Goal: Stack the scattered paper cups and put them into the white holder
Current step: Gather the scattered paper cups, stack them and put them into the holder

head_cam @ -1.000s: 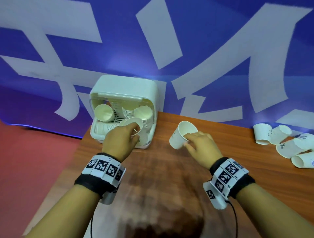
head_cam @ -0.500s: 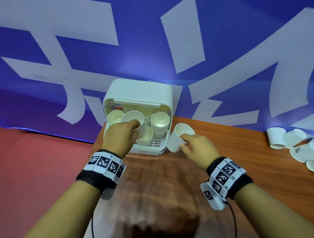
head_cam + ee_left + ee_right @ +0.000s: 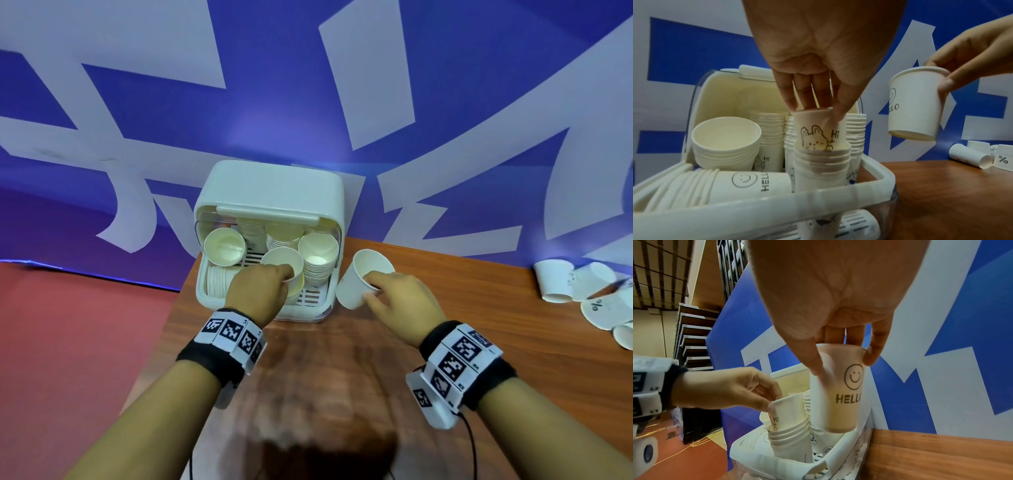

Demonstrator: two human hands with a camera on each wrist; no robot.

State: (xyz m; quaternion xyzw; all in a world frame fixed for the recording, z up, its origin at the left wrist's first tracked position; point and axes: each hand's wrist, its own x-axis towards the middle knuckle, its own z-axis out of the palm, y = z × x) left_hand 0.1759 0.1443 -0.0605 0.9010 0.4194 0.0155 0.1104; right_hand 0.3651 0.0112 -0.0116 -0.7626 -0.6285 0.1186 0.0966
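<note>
Centre of the head view: our left hand pinches the rim of the rabbit cup, fingers inside and thumb outside, with its base partly seated in the front stack inside the white holder. Just right of the holder, our right hand holds the HELLO cup clear of the wooden table, thumb and fingers clamped across its rim; the cup is tilted, mouth toward the upper right of the frame. The holder is crowded: an upright stack at left, a stack lying on its side along the front, taller stacks at the back. More loose cups lie at the right edge of the head view, so we judge the task well short of done. Risks as we see them: the rabbit cup looks slightly off-axis, and pressing it down crooked could jam it or crease the rim; a hard push might tip the front stack into its neighbours. The HELLO cup's soft wall could buckle under a rim pinch, and bringing it in before the left hand clears could make the hands collide.
</note>
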